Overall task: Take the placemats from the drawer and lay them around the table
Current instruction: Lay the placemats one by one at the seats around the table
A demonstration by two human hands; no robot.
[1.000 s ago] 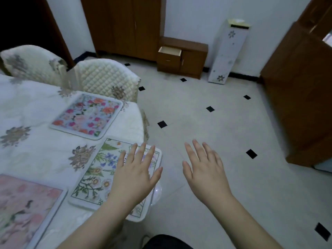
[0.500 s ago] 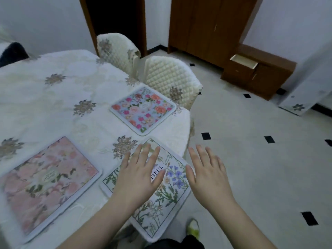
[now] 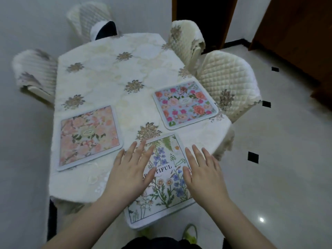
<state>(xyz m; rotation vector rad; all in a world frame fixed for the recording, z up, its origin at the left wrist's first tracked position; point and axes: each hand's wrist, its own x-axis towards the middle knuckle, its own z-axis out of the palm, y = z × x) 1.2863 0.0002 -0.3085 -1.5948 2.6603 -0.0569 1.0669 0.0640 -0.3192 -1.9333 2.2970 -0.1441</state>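
Three floral placemats lie on the white tablecloth (image 3: pixel 111 76). A botanical placemat (image 3: pixel 166 186) with blue flowers lies at the near edge, its near end overhanging the table. My left hand (image 3: pixel 130 173) lies flat over its left side with fingers straight and spread. My right hand (image 3: pixel 204 173) is flat over its right edge, fingers straight. A pink placemat (image 3: pixel 88 135) lies to the left. A blue placemat (image 3: pixel 185 104) with red and pink roses lies at the right edge.
Quilted cream chairs stand around the table: two at the right (image 3: pixel 228 81), (image 3: pixel 186 38), one at the far end (image 3: pixel 89 17), one at the left (image 3: pixel 34 72). A brown wooden cabinet (image 3: pixel 296 33) stands at the upper right on the tiled floor (image 3: pixel 278 159).
The view has swung left from the floor and drawer unit onto the whole table. My right hand has come from over the floor onto the botanical placemat; my left hand stays on it.
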